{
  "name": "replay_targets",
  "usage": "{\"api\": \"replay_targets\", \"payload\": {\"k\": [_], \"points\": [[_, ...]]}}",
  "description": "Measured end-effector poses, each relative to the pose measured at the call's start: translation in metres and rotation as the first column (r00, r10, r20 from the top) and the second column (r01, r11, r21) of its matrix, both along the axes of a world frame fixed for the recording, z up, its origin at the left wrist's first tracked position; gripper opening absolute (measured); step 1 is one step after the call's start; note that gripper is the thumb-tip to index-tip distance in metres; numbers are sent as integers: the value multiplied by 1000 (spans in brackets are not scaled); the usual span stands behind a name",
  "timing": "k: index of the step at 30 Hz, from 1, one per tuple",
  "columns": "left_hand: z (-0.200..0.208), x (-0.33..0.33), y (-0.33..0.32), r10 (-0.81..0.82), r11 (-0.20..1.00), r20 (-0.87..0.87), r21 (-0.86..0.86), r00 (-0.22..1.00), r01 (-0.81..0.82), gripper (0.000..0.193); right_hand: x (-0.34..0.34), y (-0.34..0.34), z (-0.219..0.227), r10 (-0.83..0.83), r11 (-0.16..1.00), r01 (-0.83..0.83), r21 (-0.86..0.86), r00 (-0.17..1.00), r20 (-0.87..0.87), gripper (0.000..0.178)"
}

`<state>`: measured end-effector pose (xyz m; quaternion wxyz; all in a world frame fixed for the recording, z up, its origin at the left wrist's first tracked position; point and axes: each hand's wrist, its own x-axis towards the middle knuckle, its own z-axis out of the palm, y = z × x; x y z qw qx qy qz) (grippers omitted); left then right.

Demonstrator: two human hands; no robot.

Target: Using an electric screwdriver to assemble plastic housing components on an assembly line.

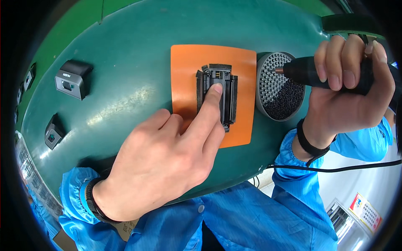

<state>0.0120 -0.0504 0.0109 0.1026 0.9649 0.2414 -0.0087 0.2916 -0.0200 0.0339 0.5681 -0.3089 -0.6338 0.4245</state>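
Observation:
My left hand [167,154] reaches over an orange mat [184,62], its index fingertip pressing on a black plastic housing [229,100]. Small gold contacts show near the housing's top end; its lower left side is hidden by my fingers. The outer fingers of that hand are curled, and its thumb lies by the housing's lower part. In my right hand [343,96] is a black electric screwdriver [301,72], gripped lying sideways. Its copper-coloured tip points left, over a round grey screw tray [260,98] with a plate of holes and many small black screws.
Two small dark grey device shells [71,81] [53,133] stand on the green table [134,37] at the left. A black cable [347,168] runs across at the lower right. A dark curved object [351,24] is at the upper right, beyond my right hand.

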Motion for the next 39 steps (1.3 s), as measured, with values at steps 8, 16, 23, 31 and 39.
{"api": "replay_targets", "payload": {"k": [8,16,23,31,39], "points": [[-1,0,0,3,1000,4,19,1000,-3,57,-11,0,-7,-92,996,92,-3,994,-56,27],[0,-6,8,49,997,65,-59,997,-45,56,-26,-1,-15,-193,981,196,11,972,-131,22],[-1,-13,21,28,965,134,-264,991,9,62,11,-11,27,165,984,-175,-20,954,-251,36],[9,8,8,15,998,108,62,994,-22,65,-40,-27,0,493,868,-472,151,789,-367,41],[23,7,16,138,958,188,-273,972,-83,61,-49,-32,-8,460,888,-440,137,834,-306,40]]}}
